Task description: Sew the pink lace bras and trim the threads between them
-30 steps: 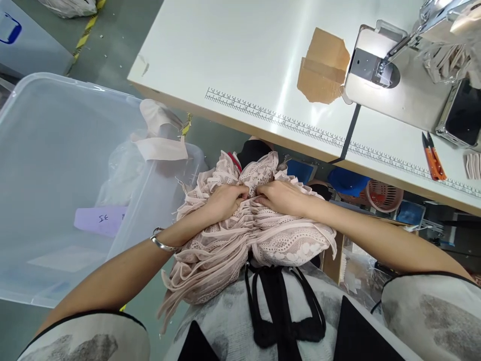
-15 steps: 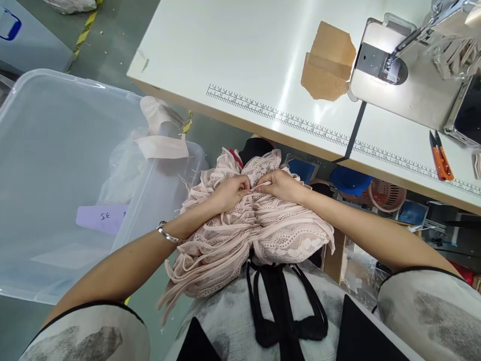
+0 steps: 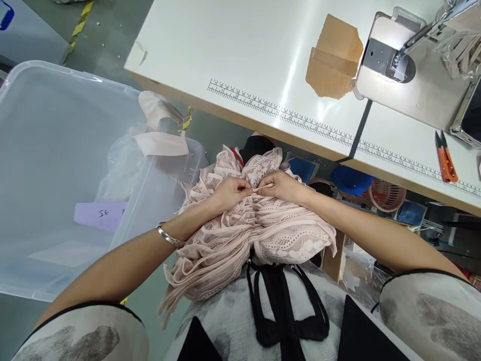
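Observation:
A thick stack of pale pink lace bras (image 3: 289, 238) lies across my lap, the pieces layered on one another with their edges fanned out. My left hand (image 3: 233, 192) pinches the bra edging near the middle of the stack. Close beside it, my right hand (image 3: 280, 186) is closed on the same narrow strip of edging, thumb and forefinger together. The two sets of fingertips almost meet. What lies under the fingers is partly hidden.
To my left stands a clear plastic bin (image 3: 124, 235) with pale fabric pieces (image 3: 161, 143) over its rim and a purple paper (image 3: 99, 215) inside. Ahead, the white table (image 3: 225, 45) carries cardboard (image 3: 334, 57), a sewing machine (image 3: 391, 60), and orange-handled snips (image 3: 446, 158).
My left fingertips have shifted slightly right toward my right hand along the edging. The whole view has tilted a little; the stack stays on my lap.

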Available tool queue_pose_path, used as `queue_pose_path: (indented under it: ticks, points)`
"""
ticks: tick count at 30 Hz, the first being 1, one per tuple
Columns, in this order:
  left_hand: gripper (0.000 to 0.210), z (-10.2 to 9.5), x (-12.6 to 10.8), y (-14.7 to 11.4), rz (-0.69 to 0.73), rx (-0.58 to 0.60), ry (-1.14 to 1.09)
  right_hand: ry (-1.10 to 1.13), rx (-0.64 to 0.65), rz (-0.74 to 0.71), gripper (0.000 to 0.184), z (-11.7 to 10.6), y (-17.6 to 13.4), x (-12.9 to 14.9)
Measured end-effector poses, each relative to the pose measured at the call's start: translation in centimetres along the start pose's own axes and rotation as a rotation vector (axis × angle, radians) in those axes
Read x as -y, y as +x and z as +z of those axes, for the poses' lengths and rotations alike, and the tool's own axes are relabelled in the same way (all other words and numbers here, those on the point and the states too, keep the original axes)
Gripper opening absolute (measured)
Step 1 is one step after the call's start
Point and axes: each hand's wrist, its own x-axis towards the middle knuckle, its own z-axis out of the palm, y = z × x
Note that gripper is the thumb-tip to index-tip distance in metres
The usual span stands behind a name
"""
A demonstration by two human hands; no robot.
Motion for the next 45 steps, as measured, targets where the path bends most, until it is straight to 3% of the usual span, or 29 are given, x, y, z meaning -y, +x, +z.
queue_pose_path:
  ticks: [8, 15, 20, 28, 31, 33, 36, 39, 41, 43, 45]
  points:
    - [0.019, -0.3, -1.1, -0.5, -0.097, 0.089, -0.054, 0.066, -0.048, -0.041, 0.032, 0.0, -0.2, 0.3]
    - [0.023, 0.0, -1.2, -0.8, -0.166, 0.107, -0.141, 0.152, 0.011, 0.015, 0.031, 0.0, 0.1, -0.1]
    - [0.024, -0.1, -0.8, -0.7, -0.154, 0.109, -0.109, 0.228, 0.053, 0.075, 0.037, 0.0, 0.1, -0.1]
    - [0.025, 0.0, 0.1, -0.1, -0.076, 0.133, -0.06, 0.204, 0.046, 0.124, 0.03, 0.1, -0.2, 0.5]
    - [0.023, -0.3, 0.1, -0.2, -0.062, 0.14, 0.02, 0.202, 0.053, 0.102, 0.037, 0.0, -0.3, 0.5]
    - [0.024, -0.5, 0.0, -0.7, -0.041, 0.125, 0.227, 0.182, 0.093, 0.052, 0.04, -0.2, -0.4, 0.4]
    - [0.038, -0.8, 0.0, -2.1, 0.023, 0.04, 0.748, 0.033, 0.157, -0.053, 0.039, -0.3, -0.7, 0.4]
    - [0.04, -0.7, 0.0, -3.7, 0.213, -0.047, 1.143, -0.35, 0.085, -0.106, 0.035, 0.1, -1.1, 0.8]
    - [0.035, -0.6, 0.1, -4.4, 0.388, -0.089, 1.263, -0.649, 0.018, -0.128, 0.023, 0.6, -1.2, 1.6]
    - [0.031, -0.6, 0.1, -4.6, 0.545, -0.078, 1.322, -0.897, 0.008, -0.196, 0.039, 1.2, -1.0, 2.7]
    - [0.029, -0.6, -0.1, -4.5, 0.609, 0.045, 1.354, -1.069, 0.045, -0.289, 0.053, 1.7, -0.4, 3.7]
